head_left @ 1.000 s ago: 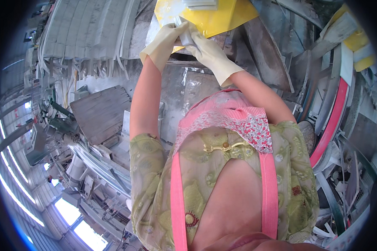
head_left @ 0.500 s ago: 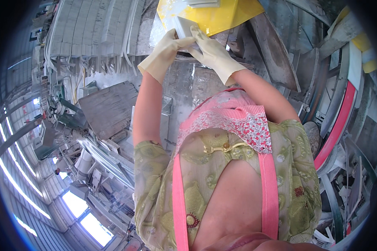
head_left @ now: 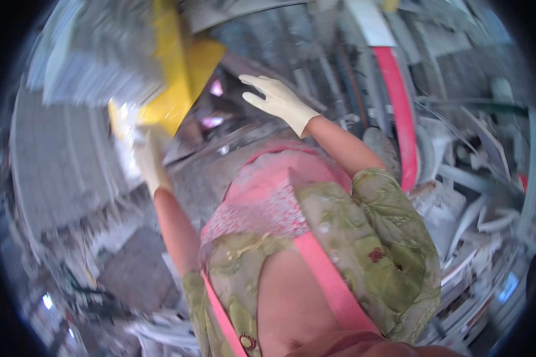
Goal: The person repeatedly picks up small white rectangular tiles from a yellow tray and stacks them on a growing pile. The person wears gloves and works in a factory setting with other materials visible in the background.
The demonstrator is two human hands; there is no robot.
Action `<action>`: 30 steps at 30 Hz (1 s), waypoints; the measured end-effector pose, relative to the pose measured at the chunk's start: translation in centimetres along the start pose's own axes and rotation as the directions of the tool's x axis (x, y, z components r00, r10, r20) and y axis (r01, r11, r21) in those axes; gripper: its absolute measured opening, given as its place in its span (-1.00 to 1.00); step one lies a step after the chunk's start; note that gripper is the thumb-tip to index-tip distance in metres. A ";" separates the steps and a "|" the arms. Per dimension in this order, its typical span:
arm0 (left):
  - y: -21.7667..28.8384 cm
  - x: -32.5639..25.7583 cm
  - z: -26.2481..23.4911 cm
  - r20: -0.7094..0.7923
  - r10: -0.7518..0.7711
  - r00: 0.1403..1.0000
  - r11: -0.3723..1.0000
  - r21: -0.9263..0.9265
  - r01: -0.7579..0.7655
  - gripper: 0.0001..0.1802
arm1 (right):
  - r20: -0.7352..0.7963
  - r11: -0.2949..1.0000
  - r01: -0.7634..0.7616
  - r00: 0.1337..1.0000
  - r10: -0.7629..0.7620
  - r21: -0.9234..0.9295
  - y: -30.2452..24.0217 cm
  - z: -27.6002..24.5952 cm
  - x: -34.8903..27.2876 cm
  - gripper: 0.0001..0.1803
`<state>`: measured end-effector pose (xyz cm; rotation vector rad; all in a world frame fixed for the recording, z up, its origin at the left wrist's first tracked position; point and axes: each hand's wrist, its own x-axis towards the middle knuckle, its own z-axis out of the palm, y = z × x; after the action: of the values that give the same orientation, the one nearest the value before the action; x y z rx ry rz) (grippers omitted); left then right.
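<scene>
Both hands wear pale rubber gloves. My left hand (head_left: 149, 157) reaches out at the left and grips a pale, blurred piece at the lower edge of a yellow sheet (head_left: 181, 77); exactly what it holds is smeared by motion. My right hand (head_left: 277, 98) hangs free above the middle, fingers spread, holding nothing. My pink and green clothing (head_left: 315, 238) fills the lower centre.
A red and white curved panel (head_left: 399, 101) runs down the right side. Grey corrugated sheets (head_left: 89, 53) lie at the upper left, and white scrap pieces (head_left: 482, 238) are piled at the right. Dusty grey ground (head_left: 220, 160) with debris lies between.
The view has swung sharply and blurred. My hands, joined on a pale piece under the yellow sheet before, have parted: the right let go and opened, the left moved left still gripping.
</scene>
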<state>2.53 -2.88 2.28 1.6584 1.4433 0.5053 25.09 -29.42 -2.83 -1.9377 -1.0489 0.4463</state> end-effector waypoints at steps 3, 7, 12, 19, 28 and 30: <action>0.2 -0.6 -0.5 0.005 0.024 1.000 0.982 0.187 -0.024 -0.31 | -0.235 0.992 -0.100 0.969 0.078 -0.080 4.9 -6.8 -2.1 -0.46; 0.7 -1.7 0.0 0.027 0.059 0.998 0.995 0.083 -0.061 -0.34 | -0.528 0.964 -0.193 0.846 0.069 -0.182 10.6 -16.8 -4.0 -0.46; 1.3 -1.8 -0.1 0.044 0.049 0.998 0.999 0.013 -0.049 -0.42 | -0.652 0.685 -0.541 0.748 0.126 -0.488 15.5 -25.4 -1.7 -0.29; -0.6 -0.7 -0.7 0.050 0.065 0.997 0.993 -0.100 -0.059 -0.35 | -0.653 0.537 -0.654 0.722 0.230 -0.533 18.4 -28.0 6.9 -0.19; -4.2 2.3 -1.5 -0.041 0.113 0.993 0.991 0.070 -0.110 -0.25 | -0.686 0.469 -0.661 0.713 0.148 -0.586 20.6 -24.8 8.5 -0.19; -4.0 2.2 -1.2 -0.051 0.135 0.990 0.988 0.076 -0.131 -0.26 | -0.624 0.508 -0.631 0.751 0.213 -0.586 21.4 -24.8 7.2 -0.22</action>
<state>-0.24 -0.53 -0.78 1.8197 1.4122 0.5845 55.92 -42.33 -5.86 -2.9266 -0.3694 -0.3314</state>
